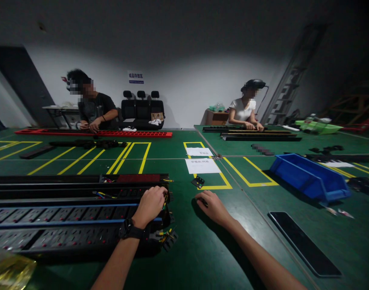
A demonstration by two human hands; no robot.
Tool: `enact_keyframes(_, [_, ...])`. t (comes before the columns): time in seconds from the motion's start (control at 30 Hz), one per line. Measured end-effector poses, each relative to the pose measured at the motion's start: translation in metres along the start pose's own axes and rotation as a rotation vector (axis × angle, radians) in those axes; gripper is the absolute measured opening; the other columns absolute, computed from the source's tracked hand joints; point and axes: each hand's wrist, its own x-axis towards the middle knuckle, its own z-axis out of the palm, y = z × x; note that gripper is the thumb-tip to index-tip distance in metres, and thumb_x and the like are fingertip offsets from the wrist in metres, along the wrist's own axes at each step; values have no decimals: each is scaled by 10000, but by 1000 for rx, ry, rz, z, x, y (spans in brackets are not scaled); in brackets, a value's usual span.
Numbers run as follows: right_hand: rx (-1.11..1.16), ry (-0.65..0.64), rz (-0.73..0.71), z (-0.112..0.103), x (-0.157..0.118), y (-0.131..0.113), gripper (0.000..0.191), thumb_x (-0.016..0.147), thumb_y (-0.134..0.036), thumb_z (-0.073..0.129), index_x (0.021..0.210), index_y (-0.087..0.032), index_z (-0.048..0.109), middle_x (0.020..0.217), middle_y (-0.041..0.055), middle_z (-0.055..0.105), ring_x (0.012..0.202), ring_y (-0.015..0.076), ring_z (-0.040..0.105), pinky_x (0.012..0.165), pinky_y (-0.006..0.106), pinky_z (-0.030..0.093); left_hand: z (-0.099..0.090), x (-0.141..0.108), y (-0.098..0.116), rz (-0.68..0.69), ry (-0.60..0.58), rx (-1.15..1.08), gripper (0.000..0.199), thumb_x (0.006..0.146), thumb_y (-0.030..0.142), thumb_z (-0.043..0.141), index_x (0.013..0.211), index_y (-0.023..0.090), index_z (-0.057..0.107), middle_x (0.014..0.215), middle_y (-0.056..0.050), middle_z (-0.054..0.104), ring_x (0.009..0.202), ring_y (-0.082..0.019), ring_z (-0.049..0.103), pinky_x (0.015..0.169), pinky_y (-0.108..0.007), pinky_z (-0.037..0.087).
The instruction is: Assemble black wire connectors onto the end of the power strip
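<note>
Presently, black power-socket strips [78, 214] extend leftward from under left hand [151, 204], grip unclear; right hand [213, 206], loosely unclenched, lies apart over green tabletop [199, 253].

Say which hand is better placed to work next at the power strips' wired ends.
Left hand, likely: it's by the wired ends of the power strips; the right hand is apart from them.
</note>
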Motion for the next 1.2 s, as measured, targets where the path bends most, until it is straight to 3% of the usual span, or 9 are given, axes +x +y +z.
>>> enact_keyframes(0.67, [39,-6,-3,3,1,7,217,987,-304,569,1087,-242,751,1028,73,746,935,261,695,831,380,532,-4,-1,5,-21,-24,8,339,1032,114,416,1201,215,692,1146,-83,744,1092,-260,663,944,-383,464])
enact_keyframes(1.2, [34,-12,26,-1,2,1,197,964,-261,600,1091,-233,748,1001,63,738,919,250,687,833,367,523,-2,0,0,12,-7,1,291,1006,112,439,1009,219,709,1047,-71,735,1021,-242,659,920,-371,458])
